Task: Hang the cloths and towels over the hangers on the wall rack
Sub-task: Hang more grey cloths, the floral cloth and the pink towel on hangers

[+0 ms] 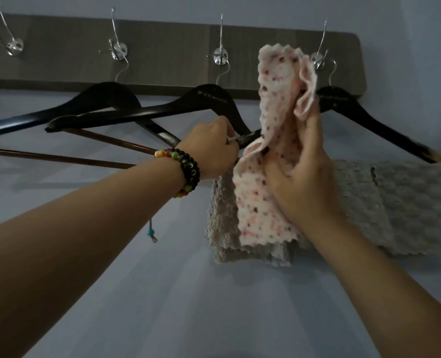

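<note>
Cloth, pink dotted, is mid-drape over the right-most hanger, roughly 1 o'clock in view. Right hand grips it bunched, fingers curled round the fabric. Left hand pinches the hanger's end at 12. Next I'd guess: pull the top half over and smooth it flat.

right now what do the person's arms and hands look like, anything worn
Both forearms are bare, with no sleeves in view. The left wrist wears a bracelet of dark beads mixed with orange, green and yellow ones, wound in several rows, with a thin cord hanging from it that ends in a small blue bead. The right hand and wrist show no jewellery. No gloves on either hand.
</note>
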Action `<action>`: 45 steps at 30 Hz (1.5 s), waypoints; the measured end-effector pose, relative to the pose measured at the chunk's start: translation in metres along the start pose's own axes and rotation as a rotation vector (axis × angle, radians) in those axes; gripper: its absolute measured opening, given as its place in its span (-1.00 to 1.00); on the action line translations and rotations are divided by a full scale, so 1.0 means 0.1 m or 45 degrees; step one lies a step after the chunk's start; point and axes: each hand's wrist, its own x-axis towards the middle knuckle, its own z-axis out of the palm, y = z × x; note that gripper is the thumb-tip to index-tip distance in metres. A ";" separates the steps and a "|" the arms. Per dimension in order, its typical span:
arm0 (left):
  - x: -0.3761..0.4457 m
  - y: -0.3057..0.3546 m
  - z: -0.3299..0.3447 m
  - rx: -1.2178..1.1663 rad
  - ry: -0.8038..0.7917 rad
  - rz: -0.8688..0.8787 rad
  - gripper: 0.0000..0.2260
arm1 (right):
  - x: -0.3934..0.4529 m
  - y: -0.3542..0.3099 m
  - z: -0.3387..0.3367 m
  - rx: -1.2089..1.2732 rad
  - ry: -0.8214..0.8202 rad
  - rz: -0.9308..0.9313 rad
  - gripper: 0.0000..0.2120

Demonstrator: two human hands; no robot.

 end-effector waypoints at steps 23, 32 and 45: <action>-0.39 0.12 0.15 -1.957 -0.012 -0.313 -0.74 | 0.18 0.17 -0.41 -0.522 -0.459 -0.281 -0.85; -0.33 -0.06 0.33 -1.591 -0.140 0.046 -0.68 | 0.50 0.22 -0.56 -0.184 -0.886 -0.051 -0.78; -0.77 0.09 0.81 -1.252 -0.096 -0.062 -0.91 | 0.49 0.38 -0.58 -0.001 -0.763 -0.094 -0.75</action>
